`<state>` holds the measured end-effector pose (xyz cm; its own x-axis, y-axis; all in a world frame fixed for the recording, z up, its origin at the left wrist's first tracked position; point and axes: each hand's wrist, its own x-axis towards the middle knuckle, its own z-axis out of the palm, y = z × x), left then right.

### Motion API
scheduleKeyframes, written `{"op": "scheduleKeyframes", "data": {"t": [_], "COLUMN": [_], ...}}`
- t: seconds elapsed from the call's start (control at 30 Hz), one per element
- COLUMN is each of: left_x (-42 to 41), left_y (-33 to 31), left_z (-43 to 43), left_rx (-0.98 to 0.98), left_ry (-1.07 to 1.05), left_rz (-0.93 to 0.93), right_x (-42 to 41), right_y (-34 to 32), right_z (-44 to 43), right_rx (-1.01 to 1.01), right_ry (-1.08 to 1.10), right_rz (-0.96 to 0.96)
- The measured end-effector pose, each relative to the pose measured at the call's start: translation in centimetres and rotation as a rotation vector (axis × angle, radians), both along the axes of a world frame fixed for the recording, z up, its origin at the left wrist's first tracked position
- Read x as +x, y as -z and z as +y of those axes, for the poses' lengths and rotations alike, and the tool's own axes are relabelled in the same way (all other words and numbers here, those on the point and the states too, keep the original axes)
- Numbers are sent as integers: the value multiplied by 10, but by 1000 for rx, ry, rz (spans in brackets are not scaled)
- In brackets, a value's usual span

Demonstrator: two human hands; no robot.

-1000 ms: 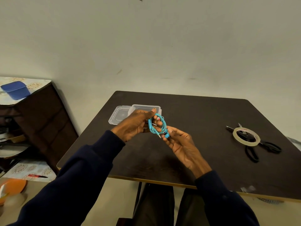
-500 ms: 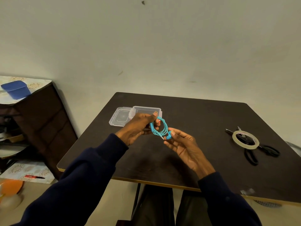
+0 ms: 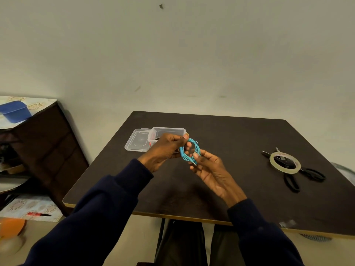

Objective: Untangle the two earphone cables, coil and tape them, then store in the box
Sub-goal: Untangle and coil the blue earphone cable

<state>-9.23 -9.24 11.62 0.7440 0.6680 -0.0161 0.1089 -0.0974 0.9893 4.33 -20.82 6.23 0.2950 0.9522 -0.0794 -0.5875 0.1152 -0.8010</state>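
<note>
A coiled turquoise earphone cable (image 3: 192,150) hangs above the dark table (image 3: 221,185). My left hand (image 3: 165,148) grips the coil's left side with curled fingers and thumb. My right hand (image 3: 209,169) pinches the coil's lower right part, where the metal plug end sticks out. Behind my left hand stands a clear plastic box (image 3: 169,132), with something dark and a bit of red inside, mostly hidden. Its clear lid (image 3: 137,140) lies flat to the box's left. A roll of clear tape (image 3: 285,162) rests on black scissors (image 3: 294,175) at the table's right.
A dark cabinet (image 3: 44,148) stands left of the table, with a blue tub (image 3: 15,111) on its patterned top. An orange object (image 3: 10,227) sits at the lower left. A wall rises right behind the table. My legs show under the front edge.
Both hands hold the coil in nearly the same spot. My right fingers have shifted a little along the lower end of the coil near the plug.
</note>
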Motion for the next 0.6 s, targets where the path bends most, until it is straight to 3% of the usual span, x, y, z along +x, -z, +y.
{"op": "scheduleKeyframes", "data": {"t": [0.37,0.6], "left_x": [22,34], "left_y": [1,36], "left_z": [4,3], "left_rx": [-65,-137], "left_ry": [62,62], "left_rz": [60,170], "right_x": [24,45], "right_y": [17,28], "right_z": [-10,-39], "right_rx": [-4,-126], "right_ry": [-6,172], "right_rz": [84,-196]}}
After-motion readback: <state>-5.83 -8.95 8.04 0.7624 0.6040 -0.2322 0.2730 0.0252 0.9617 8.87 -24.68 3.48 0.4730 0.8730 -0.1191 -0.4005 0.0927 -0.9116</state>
